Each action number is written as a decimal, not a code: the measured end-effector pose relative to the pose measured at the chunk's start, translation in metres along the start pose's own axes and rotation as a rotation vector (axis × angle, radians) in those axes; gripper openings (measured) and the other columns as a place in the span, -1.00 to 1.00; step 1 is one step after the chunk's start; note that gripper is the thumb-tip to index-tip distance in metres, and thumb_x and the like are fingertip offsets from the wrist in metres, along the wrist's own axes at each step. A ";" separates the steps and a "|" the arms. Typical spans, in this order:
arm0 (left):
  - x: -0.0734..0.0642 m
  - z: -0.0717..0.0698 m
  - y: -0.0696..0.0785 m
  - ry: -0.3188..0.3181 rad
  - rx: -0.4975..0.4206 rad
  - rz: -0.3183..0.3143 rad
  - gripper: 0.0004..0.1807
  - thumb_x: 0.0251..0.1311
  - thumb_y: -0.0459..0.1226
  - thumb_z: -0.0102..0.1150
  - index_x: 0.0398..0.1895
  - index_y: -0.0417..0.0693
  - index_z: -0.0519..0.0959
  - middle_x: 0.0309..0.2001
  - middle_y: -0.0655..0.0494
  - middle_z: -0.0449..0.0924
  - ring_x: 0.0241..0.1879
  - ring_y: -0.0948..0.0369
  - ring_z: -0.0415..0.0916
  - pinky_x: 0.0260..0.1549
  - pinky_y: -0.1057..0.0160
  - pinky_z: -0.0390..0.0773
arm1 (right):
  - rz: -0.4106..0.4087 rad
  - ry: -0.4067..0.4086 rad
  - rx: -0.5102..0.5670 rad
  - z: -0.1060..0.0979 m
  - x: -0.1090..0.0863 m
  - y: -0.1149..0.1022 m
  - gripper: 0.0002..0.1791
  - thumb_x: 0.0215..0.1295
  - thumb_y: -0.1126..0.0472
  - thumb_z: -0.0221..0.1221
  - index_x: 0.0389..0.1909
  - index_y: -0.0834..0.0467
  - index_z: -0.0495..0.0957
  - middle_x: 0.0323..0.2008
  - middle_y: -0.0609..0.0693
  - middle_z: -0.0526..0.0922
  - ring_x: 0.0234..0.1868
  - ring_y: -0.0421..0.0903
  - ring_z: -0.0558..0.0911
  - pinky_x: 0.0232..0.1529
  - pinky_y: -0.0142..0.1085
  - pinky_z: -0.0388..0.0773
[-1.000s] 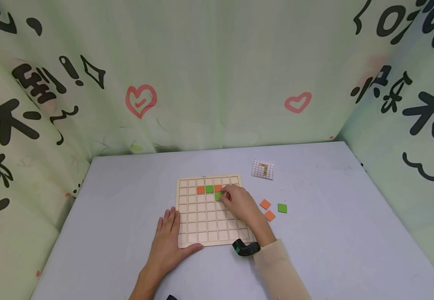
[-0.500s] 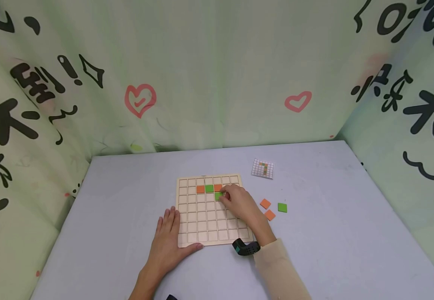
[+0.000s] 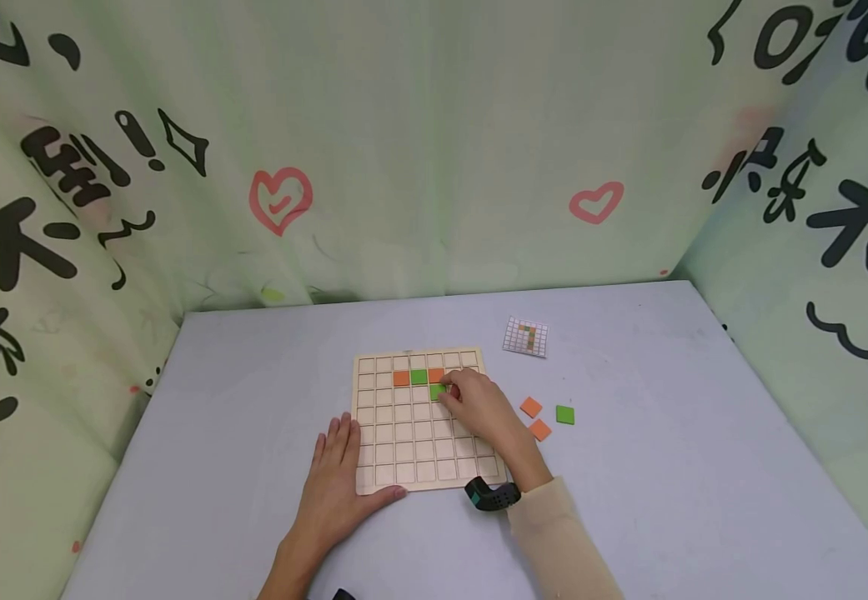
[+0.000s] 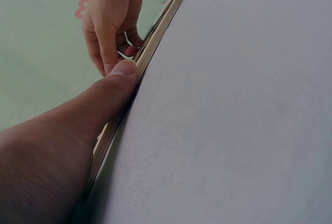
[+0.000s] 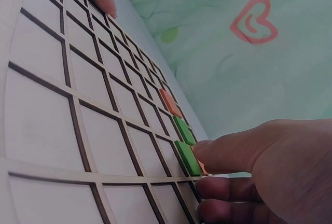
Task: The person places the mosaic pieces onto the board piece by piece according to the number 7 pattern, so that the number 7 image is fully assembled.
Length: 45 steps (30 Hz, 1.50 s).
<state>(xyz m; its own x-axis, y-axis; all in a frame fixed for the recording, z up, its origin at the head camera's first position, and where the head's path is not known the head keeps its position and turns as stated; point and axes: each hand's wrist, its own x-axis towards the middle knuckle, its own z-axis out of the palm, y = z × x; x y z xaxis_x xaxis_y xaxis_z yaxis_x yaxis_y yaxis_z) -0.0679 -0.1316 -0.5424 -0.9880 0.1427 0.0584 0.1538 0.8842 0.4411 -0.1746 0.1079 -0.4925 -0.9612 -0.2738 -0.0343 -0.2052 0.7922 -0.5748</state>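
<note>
A wooden grid board lies on the table. Across its second row run an orange tile, a green tile and another orange tile. Below that last one is a second green tile, which my right hand pinches by its right side. In the right wrist view the thumb meets this lower green tile, with the other fingers curled beneath. My left hand rests flat at the board's lower left corner, fingers along the left edge and thumb on the front edge.
Right of the board lie two loose orange tiles and a loose green tile. Behind them is a small card printed with a coloured grid pattern. Curtains with hearts and black lettering surround the table.
</note>
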 end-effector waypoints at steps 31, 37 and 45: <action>0.000 0.000 0.002 0.014 -0.010 -0.004 0.35 -0.10 0.43 0.30 0.54 -0.33 0.08 0.59 -0.22 -0.01 0.60 -0.13 -0.10 0.55 -0.14 -0.03 | -0.020 0.018 -0.003 -0.003 0.000 0.000 -0.71 0.36 0.14 0.25 0.02 0.17 0.65 -0.39 -0.08 0.52 -0.40 -0.17 0.43 -0.40 -0.34 0.39; 0.000 0.000 0.001 0.036 -0.007 0.010 0.34 -0.11 0.44 0.29 0.53 -0.34 0.12 0.58 -0.23 0.02 0.58 -0.17 -0.06 0.53 -0.17 0.02 | 0.009 0.031 0.020 -0.011 0.001 0.001 -0.67 0.33 0.15 0.27 0.07 0.16 0.63 -0.31 -0.04 0.55 -0.38 -0.14 0.44 -0.36 -0.31 0.42; 0.000 0.001 0.001 0.026 -0.009 0.007 0.34 -0.10 0.43 0.29 0.53 -0.34 0.11 0.58 -0.23 0.01 0.59 -0.16 -0.08 0.54 -0.17 0.00 | 0.040 0.025 0.048 -0.027 -0.004 0.008 -0.64 0.34 0.15 0.26 0.11 0.19 0.60 -0.21 0.01 0.55 -0.34 -0.10 0.45 -0.33 -0.30 0.44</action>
<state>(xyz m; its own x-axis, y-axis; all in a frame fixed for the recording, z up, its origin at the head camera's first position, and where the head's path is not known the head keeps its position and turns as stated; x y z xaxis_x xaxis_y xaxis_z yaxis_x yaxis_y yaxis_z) -0.0679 -0.1309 -0.5426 -0.9869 0.1373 0.0845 0.1607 0.8793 0.4484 -0.1773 0.1301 -0.4743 -0.9728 -0.2283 -0.0385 -0.1576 0.7748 -0.6123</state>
